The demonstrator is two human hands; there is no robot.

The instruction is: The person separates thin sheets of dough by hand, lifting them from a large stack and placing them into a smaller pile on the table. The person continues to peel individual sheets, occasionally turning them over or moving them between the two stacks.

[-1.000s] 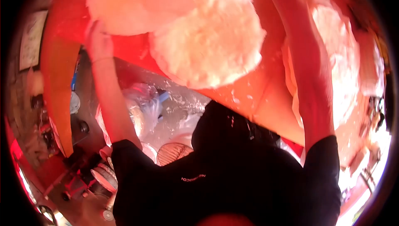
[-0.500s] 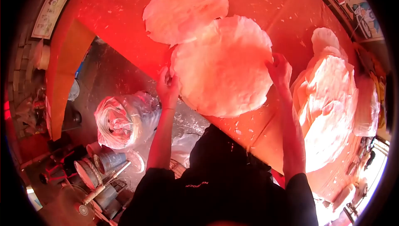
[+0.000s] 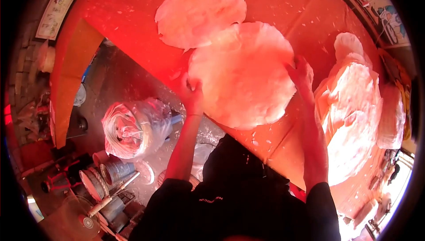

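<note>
A large, thin round flatbread (image 3: 243, 77) lies near the corner of the red-lit table (image 3: 133, 15). At its left edge, my left hand (image 3: 193, 94) has thumb and finger pinched on the rim. Across from it, my right hand (image 3: 303, 76) grips the right rim, with some fingers hidden by the sheet. Another flatbread (image 3: 201, 13) lies flat just beyond, and the larger round overlaps its near edge. To my right sits a pile of folded, brightly lit flatbreads (image 3: 352, 112).
Below the table edge at left stands a plastic-wrapped bundle (image 3: 137, 128). Buckets (image 3: 117, 170) and a fan (image 3: 86, 221) crowd the floor at lower left. Flakes are scattered over the tabletop. A wrapped package (image 3: 392, 117) lies beyond the pile at far right.
Both hands and the large flatbread have shifted slightly right and toward me. My left hand has moved right the most. The view itself has moved a little.
</note>
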